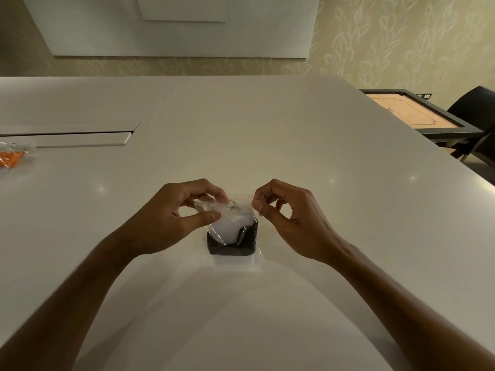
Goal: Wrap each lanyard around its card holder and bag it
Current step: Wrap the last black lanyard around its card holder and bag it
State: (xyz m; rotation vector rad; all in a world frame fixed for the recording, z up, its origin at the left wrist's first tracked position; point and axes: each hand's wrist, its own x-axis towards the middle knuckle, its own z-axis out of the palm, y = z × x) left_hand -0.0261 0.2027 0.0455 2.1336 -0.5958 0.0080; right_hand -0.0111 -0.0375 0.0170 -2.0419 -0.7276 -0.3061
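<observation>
While both hands work the mouth of the clear bag [235, 210], the grip reads as follows: left hand [171, 218] pinches the bag's far left edge between thumb and curled fingers; right hand [289, 218] pinches the far right edge between thumb and forefinger, other fingers curled and clear of the plastic.

Contents: card holder [227, 231], pale, with the black lanyard [241, 245] wound round its lower part. A metal ring [231, 204] sits at the top, close to the bag's opening. The bundle lies inside the bag, on the white table [267, 143], between the hands.

Judgement: step in hand is closing the bag. To do it well, keep the ring below the opening before pressing the mouth together; pull the two edges apart evenly so the film lies flat; avoid lifting, or the wraps may slip loose.

Further out: a bagged orange item [10, 156] at the table's far left, well apart. Carrom board [412, 113] and chair [474, 108] beyond the table's right edge.
</observation>
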